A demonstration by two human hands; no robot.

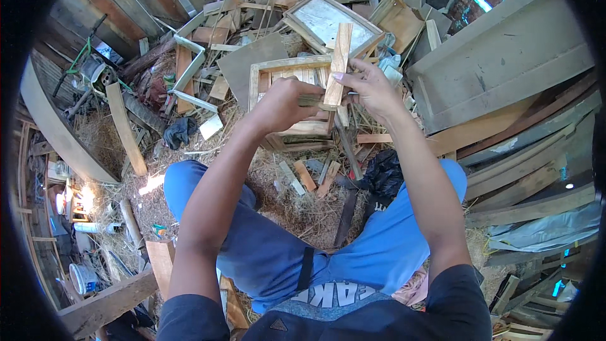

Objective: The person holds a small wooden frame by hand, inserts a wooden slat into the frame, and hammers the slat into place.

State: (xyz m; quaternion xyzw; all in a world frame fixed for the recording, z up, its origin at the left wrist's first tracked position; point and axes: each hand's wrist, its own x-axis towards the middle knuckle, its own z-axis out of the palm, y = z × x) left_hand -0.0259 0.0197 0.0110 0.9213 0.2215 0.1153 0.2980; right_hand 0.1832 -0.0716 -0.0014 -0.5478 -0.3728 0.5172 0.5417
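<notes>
Both my hands are raised over a wooden box frame (254,85), around a short light-brown wood block (339,57). The block stands nearly upright in the view, its lower end between the hands. My right hand (372,88) pinches its right edge between thumb and fingers. My left hand (284,106) is closed at the block's lower left, on what looks like a second narrow wood strip (309,98) that meets the block. My left fingers hide most of this strip, so I cannot tell whether the two pieces are joined.
A framed panel (334,20) and heaped scrap wood lie beyond the box. Wood offcuts (305,175), a black plastic bag (385,173) and a dark saw-like blade (345,218) lie between my legs. Long boards (530,183) are stacked at right; a plank (126,129) leans at left.
</notes>
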